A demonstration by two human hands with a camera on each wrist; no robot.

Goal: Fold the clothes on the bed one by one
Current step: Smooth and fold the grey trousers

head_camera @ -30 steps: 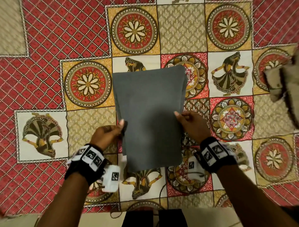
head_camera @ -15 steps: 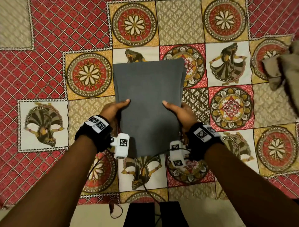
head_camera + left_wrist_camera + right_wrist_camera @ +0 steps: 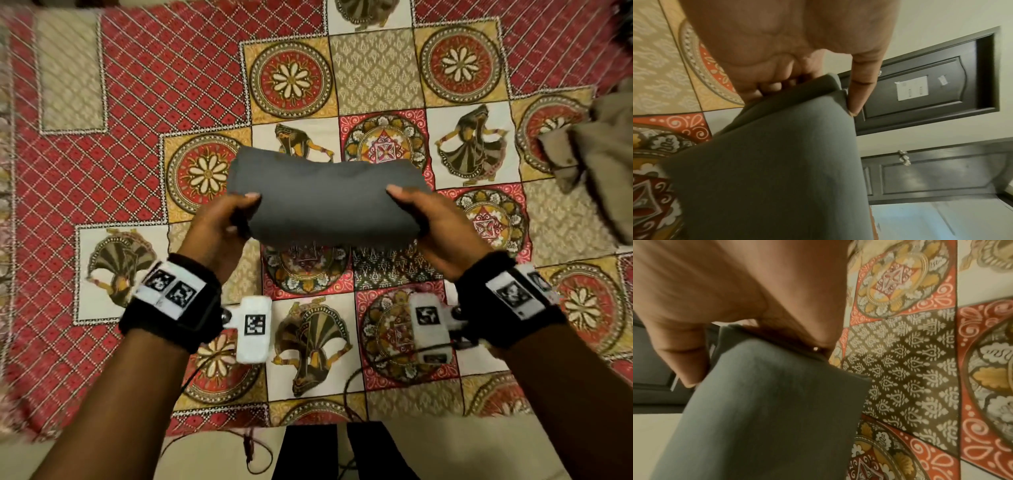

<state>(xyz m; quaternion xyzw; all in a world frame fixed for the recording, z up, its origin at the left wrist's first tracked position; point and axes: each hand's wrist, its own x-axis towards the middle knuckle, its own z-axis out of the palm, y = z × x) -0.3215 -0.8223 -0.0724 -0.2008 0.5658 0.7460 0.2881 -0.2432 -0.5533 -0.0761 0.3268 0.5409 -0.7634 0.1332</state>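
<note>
A folded grey garment [image 3: 325, 202] is held up above the patterned bedspread [image 3: 137, 85] in the head view, doubled over into a short thick bundle. My left hand [image 3: 224, 222] grips its left end, thumb on top and fingers beneath. My right hand [image 3: 433, 219] grips the right end the same way. The left wrist view shows the grey garment [image 3: 777, 162] pinched between thumb and fingers [image 3: 772, 86]. In the right wrist view the grey garment [image 3: 760, 402] fills the lower left under my palm.
A crumpled beige garment [image 3: 596, 161] lies at the bed's right edge. The bed's near edge [image 3: 308, 421] runs along the bottom, with pale floor and a cable below it. Dark doors [image 3: 931, 84] show behind the hand in the left wrist view.
The grey garment was flat on the bed, gripped at its sides. Both hands have folded it in half and lifted it clear of the bedspread.
</note>
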